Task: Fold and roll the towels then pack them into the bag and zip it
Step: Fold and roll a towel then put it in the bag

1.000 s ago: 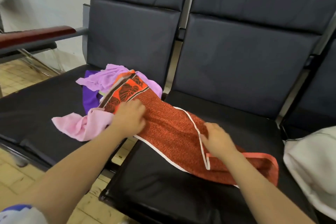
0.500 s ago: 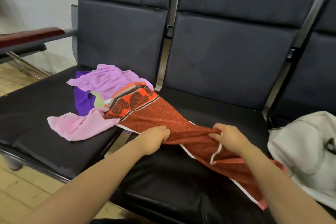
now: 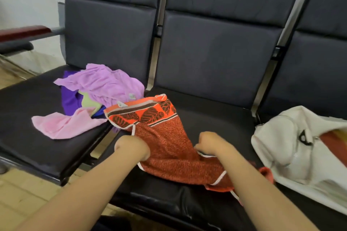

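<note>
Fold step in hand. Left hand (image 3: pixel 132 148) and right hand (image 3: pixel 212 144): fingers clamped on red towel (image 3: pixel 169 150), bunched on middle seat (image 3: pixel 216 118). Next, probably: spread flat, fold. Bag (image 3: pixel 281 137) at 3 o'clock.

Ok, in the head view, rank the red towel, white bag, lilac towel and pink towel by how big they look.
1. red towel.
2. white bag, cut off by the frame edge, so unsure against the red.
3. lilac towel.
4. pink towel, near the lilac in size; both crumpled.
</note>
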`<state>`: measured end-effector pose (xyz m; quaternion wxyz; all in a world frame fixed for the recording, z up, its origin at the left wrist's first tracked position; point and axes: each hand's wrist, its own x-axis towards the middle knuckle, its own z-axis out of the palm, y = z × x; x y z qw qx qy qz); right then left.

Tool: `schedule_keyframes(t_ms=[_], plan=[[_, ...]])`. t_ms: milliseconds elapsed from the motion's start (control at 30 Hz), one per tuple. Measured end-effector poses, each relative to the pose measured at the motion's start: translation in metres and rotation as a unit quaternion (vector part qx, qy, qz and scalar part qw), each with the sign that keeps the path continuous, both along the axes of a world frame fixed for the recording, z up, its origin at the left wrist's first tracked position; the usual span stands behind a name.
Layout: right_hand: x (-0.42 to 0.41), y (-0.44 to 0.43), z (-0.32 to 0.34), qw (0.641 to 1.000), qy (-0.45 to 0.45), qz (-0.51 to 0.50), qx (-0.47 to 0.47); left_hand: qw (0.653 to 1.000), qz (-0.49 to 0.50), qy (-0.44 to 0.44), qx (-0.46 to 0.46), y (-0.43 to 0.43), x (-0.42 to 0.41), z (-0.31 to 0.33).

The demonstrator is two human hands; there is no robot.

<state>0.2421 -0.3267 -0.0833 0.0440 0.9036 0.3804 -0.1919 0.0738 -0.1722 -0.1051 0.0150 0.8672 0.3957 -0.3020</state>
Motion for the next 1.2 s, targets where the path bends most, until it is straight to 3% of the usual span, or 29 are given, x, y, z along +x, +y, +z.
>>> schedule_keyframes(t_ms=[67,167,233,267,300,333,367,400,433,500,600,767,833,900,1000,1100,1200], plan=[[-0.017,0.009,-0.02,0.999,0.047,0.006,-0.018,0.999,0.039,-0.018,0.01,-0.01,-0.007,-0.004],[-0.023,0.005,-0.027,0.993,0.093,-0.062,0.025,0.984,0.069,-0.156,-0.048,-0.02,-0.01,-0.002],[-0.015,0.0,-0.014,0.975,0.149,-0.121,0.112,0.932,0.134,-0.296,-0.163,-0.02,-0.005,0.007],[-0.009,-0.005,-0.003,0.948,0.201,-0.151,0.193,0.861,0.227,-0.387,-0.24,-0.02,-0.001,0.019],[-0.003,-0.01,0.013,0.902,0.259,-0.18,0.296,0.765,0.299,-0.481,-0.308,-0.017,0.003,0.035],[0.004,-0.015,0.03,0.83,0.318,-0.217,0.404,0.664,0.361,-0.555,-0.347,-0.011,0.008,0.052],[0.015,-0.019,0.049,0.751,0.361,-0.254,0.491,0.598,0.391,-0.609,-0.344,-0.001,0.013,0.066],[0.025,-0.025,0.069,0.683,0.38,-0.276,0.559,0.577,0.389,-0.639,-0.327,0.009,0.016,0.084],[0.039,-0.032,0.088,0.631,0.376,-0.282,0.616,0.586,0.363,-0.665,-0.288,0.019,0.018,0.103],[0.059,-0.048,0.127,0.598,0.309,-0.263,0.691,0.601,0.299,-0.715,-0.197,0.037,0.019,0.138],[0.066,-0.076,0.171,0.611,0.208,-0.243,0.724,0.603,0.233,-0.745,-0.161,0.059,0.019,0.178],[0.063,-0.103,0.216,0.613,0.191,-0.207,0.738,0.576,0.166,-0.79,-0.125,0.063,0.016,0.225],[0.062,-0.111,0.228,0.612,0.182,-0.203,0.743,0.584,0.117,-0.796,-0.11,0.056,0.012,0.242],[0.064,-0.118,0.238,0.601,0.177,-0.211,0.751,0.604,0.075,-0.782,-0.133,0.05,0.006,0.256],[0.062,-0.132,0.249,0.602,0.22,-0.179,0.747,0.607,0.032,-0.753,-0.251,0.041,-0.006,0.269],[0.061,-0.147,0.253,0.625,0.233,-0.133,0.733,0.66,-0.003,-0.694,-0.287,0.036,-0.015,0.275],[0.059,-0.156,0.256,0.628,0.245,-0.119,0.729,0.732,0.022,-0.643,-0.223,0.032,-0.019,0.276]])
